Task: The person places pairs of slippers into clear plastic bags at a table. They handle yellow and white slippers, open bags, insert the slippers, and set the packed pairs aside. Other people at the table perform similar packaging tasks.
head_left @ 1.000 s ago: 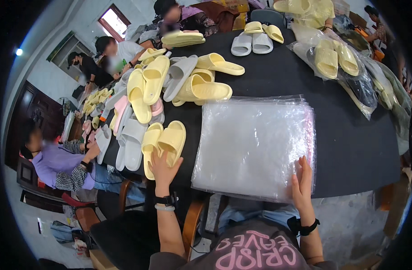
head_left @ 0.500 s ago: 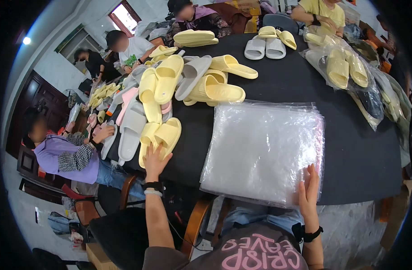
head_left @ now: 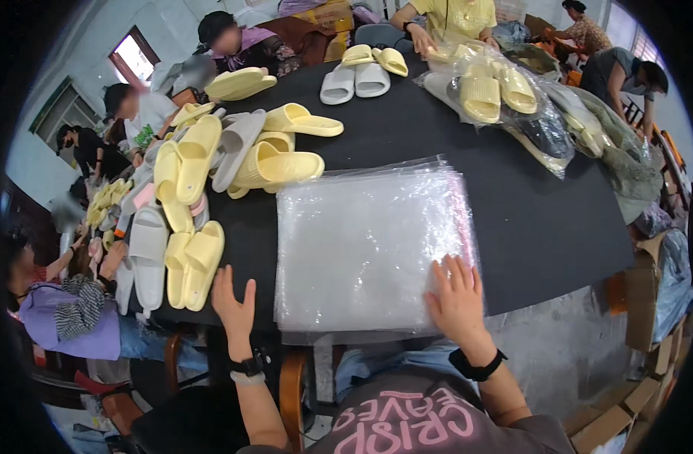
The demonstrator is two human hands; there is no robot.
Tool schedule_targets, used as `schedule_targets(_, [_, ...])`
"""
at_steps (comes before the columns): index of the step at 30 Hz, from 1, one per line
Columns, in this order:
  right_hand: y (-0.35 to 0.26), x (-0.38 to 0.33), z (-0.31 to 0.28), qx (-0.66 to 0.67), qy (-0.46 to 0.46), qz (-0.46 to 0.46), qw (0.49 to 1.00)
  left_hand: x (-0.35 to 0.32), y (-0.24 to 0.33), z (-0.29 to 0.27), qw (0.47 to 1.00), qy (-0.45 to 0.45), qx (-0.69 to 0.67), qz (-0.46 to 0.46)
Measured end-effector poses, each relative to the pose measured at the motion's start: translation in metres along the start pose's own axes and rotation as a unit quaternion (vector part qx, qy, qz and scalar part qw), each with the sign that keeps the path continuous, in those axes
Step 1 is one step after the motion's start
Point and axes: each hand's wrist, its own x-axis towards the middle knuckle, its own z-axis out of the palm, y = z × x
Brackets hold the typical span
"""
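In front of me lies a stack of clear plastic bags (head_left: 354, 250) on the black table. My right hand (head_left: 456, 299) rests open on the stack's right part, fingers spread. Just left of the bags, my left hand (head_left: 234, 303) is open and holds nothing. Closest to it is a pair of yellow slippers (head_left: 195, 265), a small gap from my fingers. More yellow slippers (head_left: 186, 159) and grey slippers (head_left: 147, 253) are heaped behind that pair. Two further yellow slippers (head_left: 282, 168) lie by the far left corner of the bags.
The black table (head_left: 543, 234) spreads out ahead. Grey slippers (head_left: 354, 83) with yellow ones on them stand at the far side. Bagged slippers (head_left: 497, 94) are piled far right. Several people work around, one in a purple top (head_left: 70, 318) at the left. Cardboard boxes (head_left: 618, 408) stand low right.
My left hand has let go of the near yellow slippers and drawn back to the right of them. My right hand lies further onto the bags. The whole view has turned rightward.
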Motion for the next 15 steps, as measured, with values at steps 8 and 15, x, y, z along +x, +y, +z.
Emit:
schedule_targets(8, [-0.006, 0.007, 0.017, -0.015, -0.022, 0.054, 0.998, -0.011, 0.086, 0.011, 0.975, -0.204, -0.088, -0.005])
schedule_targets(15, [-0.007, 0.008, 0.018, 0.004, -0.03, 0.053, 0.998, -0.034, 0.164, 0.025, 0.974, -0.14, -0.06, 0.165])
